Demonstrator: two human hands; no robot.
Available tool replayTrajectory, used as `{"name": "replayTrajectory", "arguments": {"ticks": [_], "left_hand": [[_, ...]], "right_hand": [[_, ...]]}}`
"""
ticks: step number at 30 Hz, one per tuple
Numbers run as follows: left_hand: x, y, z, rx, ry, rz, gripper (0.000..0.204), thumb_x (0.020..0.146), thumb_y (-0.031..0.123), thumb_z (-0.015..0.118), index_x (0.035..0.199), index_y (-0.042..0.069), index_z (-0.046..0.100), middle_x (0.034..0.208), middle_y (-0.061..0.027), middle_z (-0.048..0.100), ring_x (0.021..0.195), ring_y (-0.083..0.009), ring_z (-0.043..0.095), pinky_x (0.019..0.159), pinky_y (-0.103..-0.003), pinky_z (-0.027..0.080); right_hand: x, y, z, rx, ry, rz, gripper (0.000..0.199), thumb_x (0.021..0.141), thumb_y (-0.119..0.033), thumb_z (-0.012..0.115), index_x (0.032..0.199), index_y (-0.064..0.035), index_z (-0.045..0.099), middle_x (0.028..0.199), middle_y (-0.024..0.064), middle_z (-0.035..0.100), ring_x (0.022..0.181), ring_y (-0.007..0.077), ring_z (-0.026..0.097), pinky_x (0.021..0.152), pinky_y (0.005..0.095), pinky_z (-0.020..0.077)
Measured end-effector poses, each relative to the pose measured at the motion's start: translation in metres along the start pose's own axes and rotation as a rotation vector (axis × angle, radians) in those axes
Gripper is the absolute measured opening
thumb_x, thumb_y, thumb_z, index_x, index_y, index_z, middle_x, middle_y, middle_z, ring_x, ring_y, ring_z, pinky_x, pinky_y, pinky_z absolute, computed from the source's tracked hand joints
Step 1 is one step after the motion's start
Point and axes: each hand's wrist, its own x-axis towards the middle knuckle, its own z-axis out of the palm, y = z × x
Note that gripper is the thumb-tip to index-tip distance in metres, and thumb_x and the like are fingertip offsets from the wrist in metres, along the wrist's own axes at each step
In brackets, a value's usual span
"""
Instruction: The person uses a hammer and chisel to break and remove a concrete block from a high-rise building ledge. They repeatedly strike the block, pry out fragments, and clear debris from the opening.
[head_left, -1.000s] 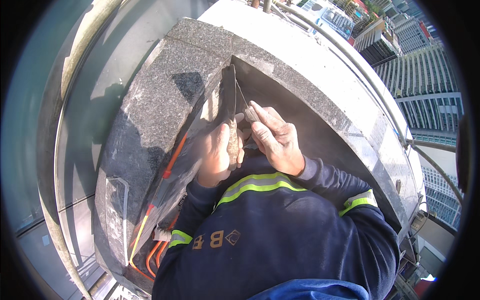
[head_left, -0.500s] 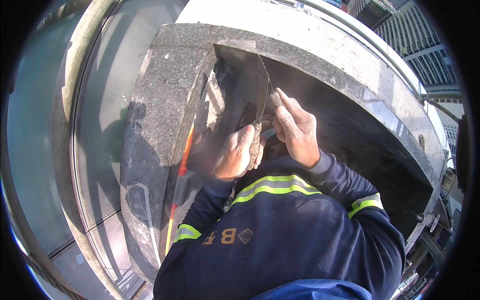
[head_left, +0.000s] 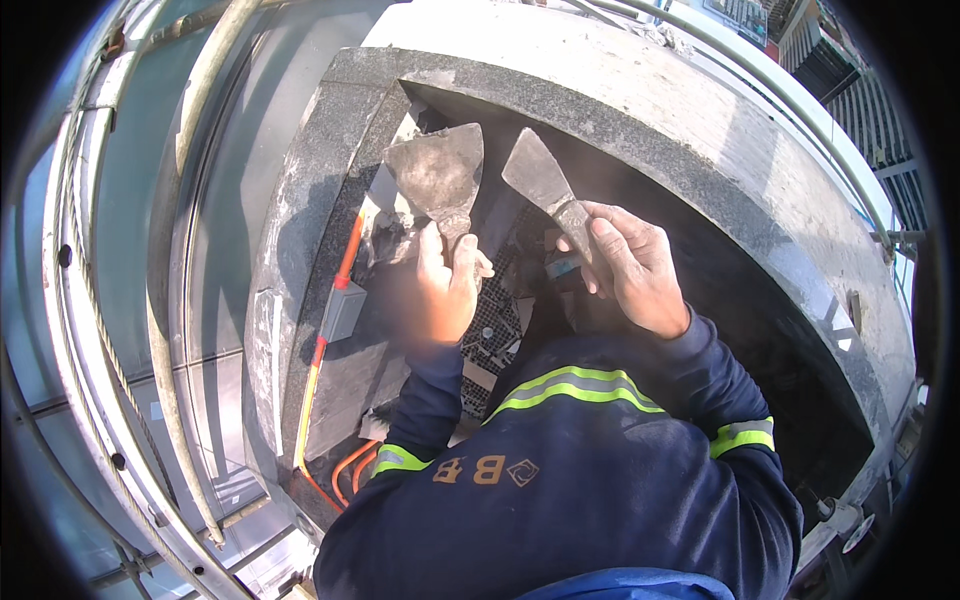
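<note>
Head view shows the left hand (head_left: 440, 295) clenched around the handle of a wide putty knife (head_left: 437, 175), blade up against the dark granite ledge (head_left: 330, 140). Beside it, the right hand (head_left: 635, 265) grasps a narrower scraper (head_left: 540, 180), its blade just apart from the first. An orange cable (head_left: 345, 265) runs along the ledge.

left hand (head_left: 440, 290) partly blurred, handle of wide scraper (head_left: 438, 172) hidden in its grip, narrow scraper (head_left: 540, 180) handle mostly covered by right hand (head_left: 630, 265), recess (head_left: 700, 290) interior lost in shadow, orange cable (head_left: 312, 400) end hidden behind sleeve (head_left: 420, 420)
</note>
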Motion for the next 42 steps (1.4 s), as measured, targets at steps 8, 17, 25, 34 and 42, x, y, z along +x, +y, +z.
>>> {"name": "replayTrajectory", "arguments": {"ticks": [8, 17, 25, 34, 42], "left_hand": [[-0.073, 0.011, 0.066, 0.073, 0.026, 0.115, 0.026, 0.094, 0.006, 0.062, 0.116, -0.006, 0.055, 0.084, -0.0075, 0.064, 0.061, -0.0109, 0.057, 0.056, -0.026, 0.048], [-0.078, 0.000, 0.045, 0.709, 0.152, 0.626, 0.036, 0.087, 0.009, 0.073, 0.116, -0.009, 0.060, 0.089, -0.0207, 0.067, 0.076, -0.0347, 0.068, 0.066, -0.041, 0.054], [-0.066, -0.061, 0.019, 0.594, 0.057, 0.332, 0.041, 0.089, 0.019, 0.071, 0.119, -0.007, 0.061, 0.103, -0.0257, 0.067, 0.090, -0.0432, 0.066, 0.077, -0.046, 0.053], [-0.023, -0.112, -0.087, 0.542, 0.092, 0.237, 0.046, 0.091, 0.022, 0.069, 0.119, -0.013, 0.059, 0.108, -0.0313, 0.066, 0.101, -0.0441, 0.066, 0.088, -0.043, 0.052], [0.001, -0.123, -0.162, 0.626, 0.112, 0.186, 0.050, 0.094, 0.030, 0.066, 0.123, -0.011, 0.059, 0.113, -0.0301, 0.066, 0.106, -0.0427, 0.065, 0.092, -0.044, 0.050]], "right_hand": [[-0.042, -0.004, -0.043, -0.045, -0.034, -0.017, 0.031, 0.101, -0.015, 0.058, 0.123, 0.0056, 0.063, 0.086, 0.0014, 0.064, 0.062, 0.0028, 0.048, 0.053, 0.0208, 0.0394], [-0.042, -0.006, -0.031, -0.107, -0.199, -0.095, 0.034, 0.101, -0.016, 0.057, 0.127, 0.0066, 0.060, 0.090, 0.0035, 0.066, 0.068, 0.0062, 0.052, 0.061, 0.0226, 0.0440], [0.004, -0.034, 0.014, -0.433, -0.148, -0.196, 0.033, 0.095, -0.009, 0.061, 0.122, 0.0108, 0.061, 0.108, 0.0225, 0.069, 0.095, 0.0221, 0.066, 0.087, 0.0329, 0.0511], [0.202, -0.065, 0.039, -1.409, 0.019, -0.843, 0.028, 0.080, -0.005, 0.063, 0.106, 0.0042, 0.069, 0.083, 0.0237, 0.070, 0.075, 0.0378, 0.069, 0.070, 0.0410, 0.0544], [0.259, -0.061, 0.145, -1.406, 0.075, -1.009, 0.010, 0.080, -0.003, 0.054, 0.076, 0.0029, 0.060, 0.062, 0.0240, 0.059, 0.057, 0.0433, 0.061, 0.057, 0.0510, 0.0485]]}}
